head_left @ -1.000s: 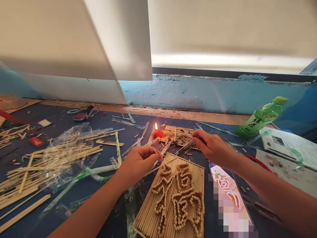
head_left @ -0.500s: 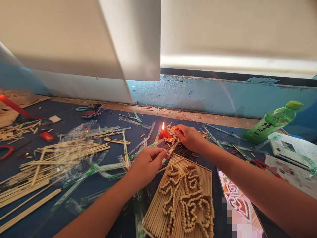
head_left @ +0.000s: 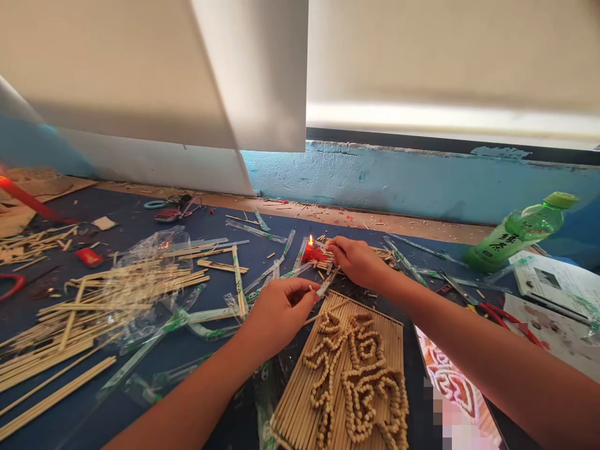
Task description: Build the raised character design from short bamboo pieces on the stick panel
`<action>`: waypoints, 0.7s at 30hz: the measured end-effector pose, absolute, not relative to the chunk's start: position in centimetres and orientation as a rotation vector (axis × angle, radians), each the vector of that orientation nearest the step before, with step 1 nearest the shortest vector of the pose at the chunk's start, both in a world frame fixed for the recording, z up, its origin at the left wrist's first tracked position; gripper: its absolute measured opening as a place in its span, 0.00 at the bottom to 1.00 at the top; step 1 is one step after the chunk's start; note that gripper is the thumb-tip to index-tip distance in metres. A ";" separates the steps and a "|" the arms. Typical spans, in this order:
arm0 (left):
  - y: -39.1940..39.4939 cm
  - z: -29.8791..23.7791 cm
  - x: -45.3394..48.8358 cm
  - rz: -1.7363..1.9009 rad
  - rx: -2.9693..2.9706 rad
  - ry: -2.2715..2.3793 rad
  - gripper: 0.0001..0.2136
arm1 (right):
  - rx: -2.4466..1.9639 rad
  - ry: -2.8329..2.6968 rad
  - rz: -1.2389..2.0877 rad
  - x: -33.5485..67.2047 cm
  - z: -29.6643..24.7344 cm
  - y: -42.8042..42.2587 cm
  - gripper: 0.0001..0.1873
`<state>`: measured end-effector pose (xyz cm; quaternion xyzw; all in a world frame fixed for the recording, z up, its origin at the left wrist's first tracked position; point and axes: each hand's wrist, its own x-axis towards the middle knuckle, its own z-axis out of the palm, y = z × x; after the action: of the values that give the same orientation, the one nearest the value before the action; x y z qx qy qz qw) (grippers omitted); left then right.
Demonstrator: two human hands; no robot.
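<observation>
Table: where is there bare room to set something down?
On the table, a mostly bare patch lies between the card, blue ring and bag; a narrow strip runs between candle and ledge. Crowded: around the left hand and right hand, with wrappers and panel; far right, with bottle, booklet and scissors.

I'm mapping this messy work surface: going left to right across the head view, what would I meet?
Small red packet, blue ring, left hand, right hand, tilted green bottle.
</observation>
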<state>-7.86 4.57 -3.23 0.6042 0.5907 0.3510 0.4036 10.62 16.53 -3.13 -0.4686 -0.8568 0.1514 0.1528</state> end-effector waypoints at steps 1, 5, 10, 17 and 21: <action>4.6 -3.3 -7.9 0.890 1.538 1.493 0.12 | -1.347 -2.458 0.435 10.6 -3.2 16.6 0.15; 4.6 -3.5 -8.1 0.902 1.585 1.493 0.13 | -1.351 -2.458 0.449 10.7 -3.6 16.9 0.15; 4.6 -3.3 -8.2 0.924 1.612 1.495 0.14 | -1.348 -2.461 0.474 10.8 -3.8 17.1 0.15; 4.7 -3.4 -8.1 0.936 1.558 1.507 0.12 | -1.333 -2.468 0.506 10.8 -3.7 17.0 0.15; 4.8 -3.3 -8.2 0.978 1.514 1.511 0.11 | -1.334 -2.465 0.521 10.8 -3.7 16.9 0.15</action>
<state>-8.16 4.78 -3.30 0.5942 0.5932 0.3836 0.3846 10.77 16.94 -3.68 -0.4631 -0.8555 0.1808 0.1446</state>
